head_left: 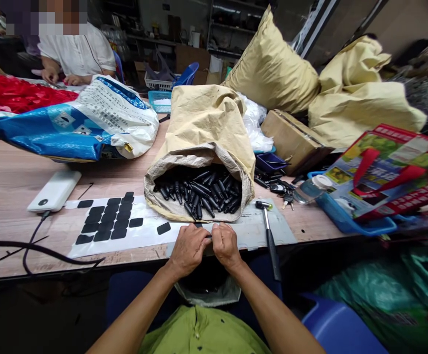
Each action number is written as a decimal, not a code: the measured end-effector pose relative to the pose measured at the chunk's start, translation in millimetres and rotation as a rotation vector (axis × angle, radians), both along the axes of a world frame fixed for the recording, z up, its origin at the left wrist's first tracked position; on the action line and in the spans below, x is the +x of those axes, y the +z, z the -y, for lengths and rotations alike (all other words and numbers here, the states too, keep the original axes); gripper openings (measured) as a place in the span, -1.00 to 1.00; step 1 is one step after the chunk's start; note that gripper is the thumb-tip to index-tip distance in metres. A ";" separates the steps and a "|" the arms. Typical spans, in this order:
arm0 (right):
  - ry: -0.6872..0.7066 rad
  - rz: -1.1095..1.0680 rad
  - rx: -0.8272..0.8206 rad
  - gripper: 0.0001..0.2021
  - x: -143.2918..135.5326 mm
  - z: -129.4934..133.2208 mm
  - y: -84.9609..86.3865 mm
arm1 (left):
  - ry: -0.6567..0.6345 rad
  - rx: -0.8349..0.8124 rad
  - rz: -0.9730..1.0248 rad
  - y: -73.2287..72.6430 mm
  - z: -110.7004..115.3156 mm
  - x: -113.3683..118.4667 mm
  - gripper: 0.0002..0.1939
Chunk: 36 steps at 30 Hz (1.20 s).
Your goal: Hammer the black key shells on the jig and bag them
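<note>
At the table's front edge, my left hand [189,250] and my right hand [226,246] are close together, both closed with fingers pinched. A small dark piece shows between the fingertips; the fingers hide most of it, so its kind is unclear. Just beyond lies an open beige woven sack [206,118] on its side, full of black tapered plastic parts [202,191]. Left of my hands, rows of black rounded-square pads [105,225] lie on a white sheet [143,241]. A hammer [269,236] with a dark handle rests to the right, its handle past the table edge.
A white power bank [54,191] with a cable lies at left, before a blue and white bag [88,123]. At right stand a clear jar [311,189] and a blue tray [346,219]. Below my hands is an open bag [210,296]. Another person [77,54] sits across.
</note>
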State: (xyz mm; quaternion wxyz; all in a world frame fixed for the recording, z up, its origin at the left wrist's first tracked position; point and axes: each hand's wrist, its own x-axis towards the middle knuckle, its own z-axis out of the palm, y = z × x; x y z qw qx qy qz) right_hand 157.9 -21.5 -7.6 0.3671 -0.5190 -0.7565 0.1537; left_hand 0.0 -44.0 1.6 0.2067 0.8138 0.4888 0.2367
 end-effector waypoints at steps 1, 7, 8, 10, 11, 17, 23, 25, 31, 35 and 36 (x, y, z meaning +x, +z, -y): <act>0.002 -0.006 -0.007 -0.44 0.2 0.4 1.3 | 0.000 0.002 -0.001 0.0 0.1 0.1 -0.66; 0.032 -0.137 -0.147 -0.45 2.4 4.6 16.9 | 0.014 -0.001 0.063 0.9 -0.5 0.4 -0.64; 0.036 -0.182 -0.173 -0.44 3.2 4.9 18.2 | 0.017 -0.010 0.076 1.6 -0.6 0.4 -0.63; 0.027 -0.290 -0.236 -0.42 4.8 4.9 18.7 | 0.029 -0.025 0.090 3.4 -0.6 0.6 -0.60; 0.016 -0.342 -0.273 -0.41 5.4 4.6 18.2 | 0.037 -0.028 0.090 4.4 -0.5 0.7 -0.59; -0.019 -0.407 -0.332 -0.42 5.2 3.0 17.4 | 0.056 -0.009 0.081 7.0 0.3 1.5 -0.59; -0.055 -0.174 -0.147 -0.44 -1.5 0.0 16.3 | 0.059 0.041 0.054 -0.2 0.2 0.2 -0.60; -0.069 -0.119 -0.080 -0.46 -2.9 -1.3 11.7 | 0.052 0.048 0.031 -2.6 -0.3 -0.4 -0.61; -0.060 -0.081 -0.023 -0.51 -0.7 -2.4 1.1 | 0.036 0.044 0.013 -4.8 -0.9 -0.7 -0.62; -0.046 -0.084 -0.027 -0.50 0.8 -1.2 3.5 | 0.037 0.033 0.039 -3.0 -0.2 -0.3 -0.61; -0.036 -0.094 -0.038 -0.49 1.3 -0.4 5.1 | 0.040 0.024 0.051 -2.2 -0.1 -0.3 -0.60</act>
